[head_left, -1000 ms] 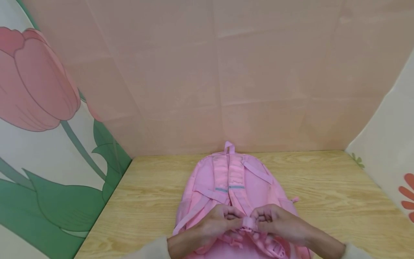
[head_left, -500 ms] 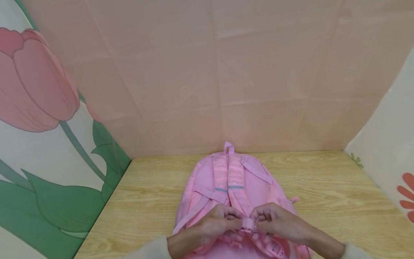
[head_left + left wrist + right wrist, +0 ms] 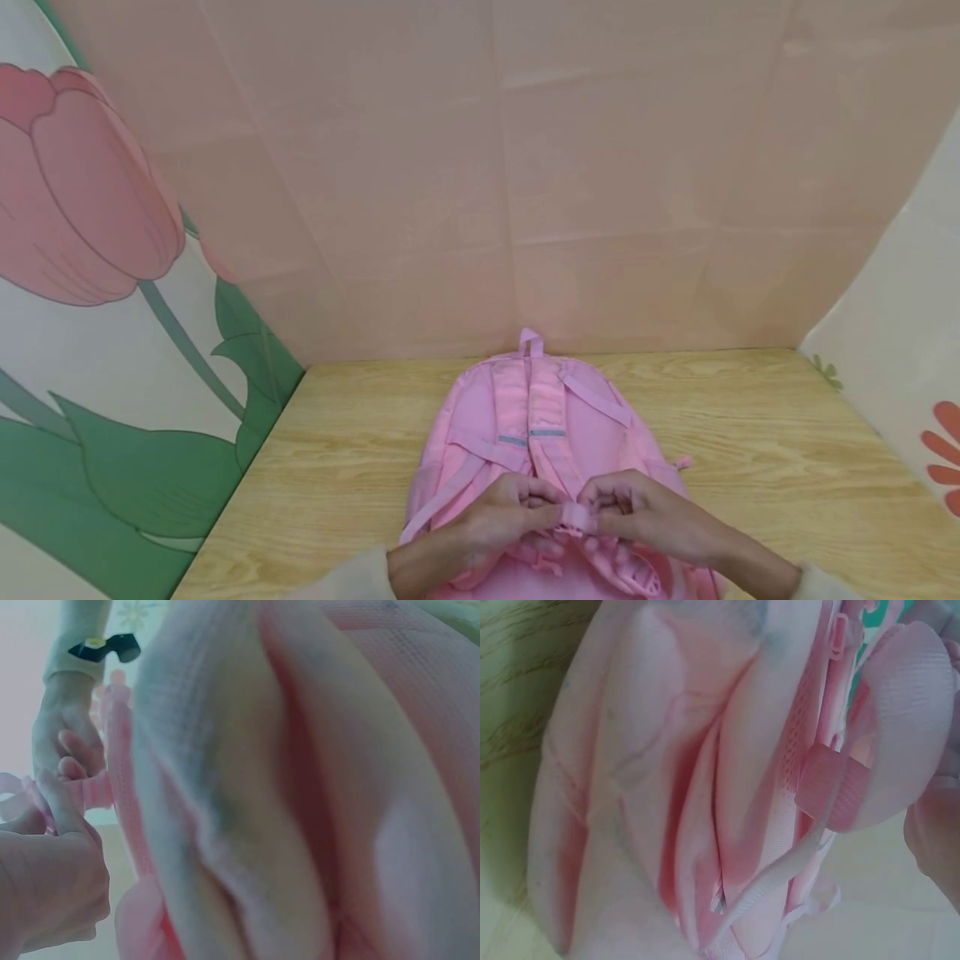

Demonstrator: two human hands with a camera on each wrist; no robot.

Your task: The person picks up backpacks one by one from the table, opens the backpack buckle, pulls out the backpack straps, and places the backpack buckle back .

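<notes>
A pink backpack (image 3: 592, 400) lies with its shoulder straps (image 3: 512, 400) facing up. Over its lower part, my left hand (image 3: 510, 512) pinches a pink webbing strap (image 3: 576, 517) between thumb and fingers. From the other side my right hand (image 3: 652, 517) pinches the same strap, and a short folded stretch shows between the two hands. The right wrist view has the webbing (image 3: 911, 727) bent into a wide loop beside the bag, with the right hand (image 3: 939, 832) at the edge. In the left wrist view, the left hand (image 3: 52, 889) is close to the right hand (image 3: 67, 746).
The backpack rests on a wood-grain table (image 3: 337, 467). Behind it rises a plain pinkish backdrop (image 3: 420, 208). A tulip-print panel (image 3: 112, 367) borders the left side, and a pale flowered panel (image 3: 915, 333) the right. The backpack's top handle (image 3: 532, 340) stands up near the backdrop.
</notes>
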